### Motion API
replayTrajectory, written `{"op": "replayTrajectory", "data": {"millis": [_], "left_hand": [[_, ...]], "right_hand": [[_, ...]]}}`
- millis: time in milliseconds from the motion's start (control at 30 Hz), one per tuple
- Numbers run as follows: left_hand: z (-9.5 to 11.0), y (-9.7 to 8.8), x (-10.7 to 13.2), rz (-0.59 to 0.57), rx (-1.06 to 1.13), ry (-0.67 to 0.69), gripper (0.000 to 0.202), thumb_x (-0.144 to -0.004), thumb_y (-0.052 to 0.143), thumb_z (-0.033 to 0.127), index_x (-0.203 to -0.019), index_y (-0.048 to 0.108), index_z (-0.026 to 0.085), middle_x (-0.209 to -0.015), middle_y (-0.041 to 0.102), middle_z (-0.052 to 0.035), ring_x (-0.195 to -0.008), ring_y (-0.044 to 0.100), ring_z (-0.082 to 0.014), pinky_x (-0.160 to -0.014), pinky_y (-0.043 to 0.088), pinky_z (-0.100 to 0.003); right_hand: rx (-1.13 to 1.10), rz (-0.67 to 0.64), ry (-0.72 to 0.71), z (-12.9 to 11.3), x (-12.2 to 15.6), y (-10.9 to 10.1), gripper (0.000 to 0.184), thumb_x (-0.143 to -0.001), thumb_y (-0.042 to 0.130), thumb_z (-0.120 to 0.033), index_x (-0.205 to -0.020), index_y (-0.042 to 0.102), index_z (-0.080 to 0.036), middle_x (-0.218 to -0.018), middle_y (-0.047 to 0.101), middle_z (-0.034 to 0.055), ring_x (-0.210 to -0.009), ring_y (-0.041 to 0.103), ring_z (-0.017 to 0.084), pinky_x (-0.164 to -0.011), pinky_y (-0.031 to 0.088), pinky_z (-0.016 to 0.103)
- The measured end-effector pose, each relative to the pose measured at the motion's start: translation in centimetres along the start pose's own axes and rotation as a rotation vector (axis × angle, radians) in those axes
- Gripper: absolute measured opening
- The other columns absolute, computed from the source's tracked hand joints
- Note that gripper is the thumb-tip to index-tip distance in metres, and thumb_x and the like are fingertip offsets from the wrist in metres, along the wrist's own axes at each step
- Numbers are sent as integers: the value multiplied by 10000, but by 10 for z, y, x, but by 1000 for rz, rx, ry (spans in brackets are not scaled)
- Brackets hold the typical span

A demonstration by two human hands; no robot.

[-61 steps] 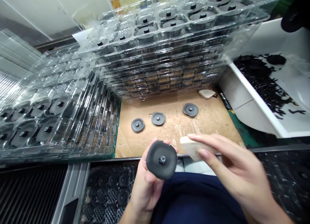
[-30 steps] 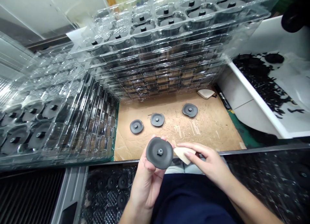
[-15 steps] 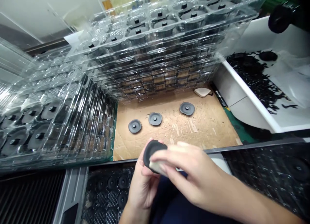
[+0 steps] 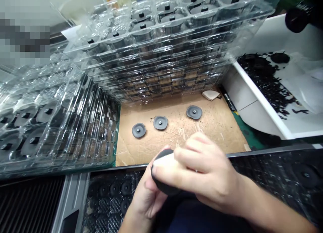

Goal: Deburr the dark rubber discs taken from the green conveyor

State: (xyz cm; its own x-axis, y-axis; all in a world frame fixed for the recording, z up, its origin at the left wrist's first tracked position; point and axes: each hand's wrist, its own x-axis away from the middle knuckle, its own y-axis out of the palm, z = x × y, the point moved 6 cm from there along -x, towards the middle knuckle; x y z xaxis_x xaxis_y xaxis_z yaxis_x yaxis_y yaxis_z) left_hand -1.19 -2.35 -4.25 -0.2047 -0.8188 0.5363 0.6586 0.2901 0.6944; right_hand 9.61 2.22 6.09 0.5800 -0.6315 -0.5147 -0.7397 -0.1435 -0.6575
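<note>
My left hand (image 4: 145, 194) grips a black rubber disc (image 4: 164, 186) at its edge, just in front of the cardboard. Pressed onto the disc's face is a folded white cloth (image 4: 164, 161), pinched in the fingers of my right hand (image 4: 205, 170). The right hand covers much of the disc. On the cardboard sheet (image 4: 151, 149) beyond lie three similar grey-black discs, each with a small centre hub: a left one (image 4: 139, 130), a middle one (image 4: 160, 122) and a right one (image 4: 194, 112).
Tall stacks of clear plastic trays (image 4: 161, 58) filled with discs stand behind and at left. A white bin (image 4: 264, 102) of black scraps is at right. A second folded cloth (image 4: 211, 95) and a marker pen (image 4: 228, 100) lie beside it. A disc-filled tray (image 4: 108, 202) sits below.
My right hand has shifted the white cloth up across the disc's face, its fingers now more curled. The disc has turned and tilted in my left hand. The view has shifted slightly.
</note>
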Motion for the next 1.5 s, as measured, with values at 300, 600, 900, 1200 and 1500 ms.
{"op": "replayTrajectory", "data": {"millis": [300, 600, 900, 1200, 1500], "left_hand": [[5, 1, 4, -128, 142, -60, 518, -552, 800, 385, -1043, 689, 260, -1101, 718, -39, -993, 673, -235, -871, 520, -284], [0, 5, 3, -158, 119, -46, 532, -581, 796, 388, -1084, 672, 270, -1114, 711, -42, -1013, 663, -249, -897, 508, -306], [2, -18, 6, 71, -61, 66, 664, -500, 844, 394, -1123, 652, 266, -1112, 710, -23, -992, 647, -181, -839, 503, -204], [11, -8, 4, 63, -53, 202, 576, -448, 879, 269, -993, 697, 317, -1054, 724, 7, -969, 659, -209, -884, 502, -287], [17, 10, 6, -38, 52, 264, 483, -554, 838, 212, -1008, 698, 296, -1049, 732, 7, -954, 675, -186, -885, 516, -255]], "right_hand": [[-276, -9, 726, 76, 68, 39, 260, -932, 464, -275, -1113, 645, -225, -1008, 691, 49, -907, 638, 175, -731, 505, 275], [-213, 75, 733, 57, 66, 10, 240, -915, 493, -270, -1100, 644, -251, -1080, 692, 48, -953, 649, 204, -722, 522, 295], [-71, -84, 320, 9, 10, 14, 263, -877, 466, -76, -1008, 675, -167, -775, 686, 21, -657, 581, 162, -606, 429, 308], [38, 157, 250, -23, 27, 8, 264, -845, 490, -52, -1075, 620, -60, -861, 716, 115, -660, 622, 187, -602, 495, 324], [-511, 297, 834, 55, 70, 15, 199, -893, 554, -301, -1059, 665, -293, -1011, 715, -19, -841, 675, 139, -705, 542, 205]]}}
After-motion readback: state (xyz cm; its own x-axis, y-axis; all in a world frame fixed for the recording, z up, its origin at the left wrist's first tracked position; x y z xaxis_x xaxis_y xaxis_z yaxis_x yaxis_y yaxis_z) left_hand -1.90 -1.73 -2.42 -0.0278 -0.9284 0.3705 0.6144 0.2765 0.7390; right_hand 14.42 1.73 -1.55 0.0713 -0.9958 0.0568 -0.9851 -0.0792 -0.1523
